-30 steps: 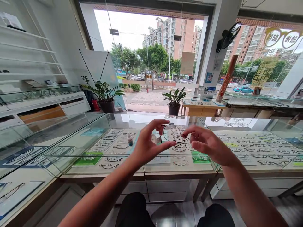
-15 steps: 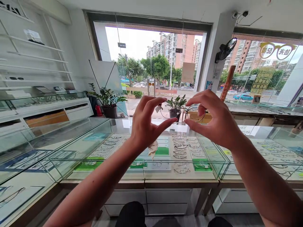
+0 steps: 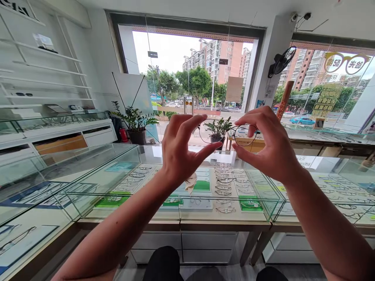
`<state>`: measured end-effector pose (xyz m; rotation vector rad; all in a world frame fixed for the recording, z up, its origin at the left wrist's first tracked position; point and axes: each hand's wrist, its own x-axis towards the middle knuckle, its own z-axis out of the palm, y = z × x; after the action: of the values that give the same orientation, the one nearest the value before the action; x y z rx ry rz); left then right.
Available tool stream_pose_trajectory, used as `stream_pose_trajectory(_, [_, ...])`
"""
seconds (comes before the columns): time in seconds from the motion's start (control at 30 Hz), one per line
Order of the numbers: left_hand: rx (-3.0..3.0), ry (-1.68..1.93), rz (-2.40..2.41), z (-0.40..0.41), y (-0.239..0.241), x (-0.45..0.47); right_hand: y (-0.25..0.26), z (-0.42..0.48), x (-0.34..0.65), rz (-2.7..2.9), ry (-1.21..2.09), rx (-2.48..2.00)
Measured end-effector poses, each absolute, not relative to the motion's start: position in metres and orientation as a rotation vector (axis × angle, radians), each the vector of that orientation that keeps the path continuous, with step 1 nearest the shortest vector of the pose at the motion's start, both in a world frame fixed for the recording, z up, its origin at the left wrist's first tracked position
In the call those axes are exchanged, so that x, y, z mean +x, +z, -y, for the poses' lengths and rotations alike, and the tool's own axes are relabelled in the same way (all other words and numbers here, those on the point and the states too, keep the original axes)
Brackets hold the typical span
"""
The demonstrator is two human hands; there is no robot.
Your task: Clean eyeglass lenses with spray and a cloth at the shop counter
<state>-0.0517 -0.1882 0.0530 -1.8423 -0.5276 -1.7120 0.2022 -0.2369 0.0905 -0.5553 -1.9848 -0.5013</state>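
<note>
A pair of thin, dark-rimmed round eyeglasses [image 3: 245, 135] is held up in front of me, above the glass counter. My left hand [image 3: 178, 150] grips its left side, with bent fingers over the top and the thumb stretched beneath the left lens. On the other side my right hand [image 3: 272, 144] has its fingers curled at the top of the right rim and its thumb below. Parts of the frame, including the temples, are hard to make out. Below the hands, a crumpled beige cloth [image 3: 191, 182] is partly covered by my left forearm.
The glass display case [image 3: 137, 156] holds rows of eyeglasses [image 3: 224, 180] and green cards [image 3: 250, 203]. More cases run along both sides. Potted plants [image 3: 136, 119] stand beyond, before a large window. A wall fan [image 3: 281, 62] hangs on the pillar.
The eyeglasses and my right hand have shifted slightly to the right, and the right lens now shows rounder and clearer. Both hands keep their hold. The view has moved a little.
</note>
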Motion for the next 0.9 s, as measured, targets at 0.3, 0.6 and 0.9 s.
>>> stream_pose_trajectory(0.3, [-1.890,-1.698,0.521,0.189,0.052,-0.050,0.090,0.246,0.200,1.958,-0.533,-0.525])
stream_pose_trajectory(0.6, [-1.946,-1.734,0.599,0.193,0.048,-0.046,0.092,0.256,0.198,1.935,-0.601,-0.523])
stream_pose_trajectory(0.9, [-1.970,-1.748,0.703,0.196,0.047,-0.042,0.092,0.250,0.202,1.905,-0.546,-0.611])
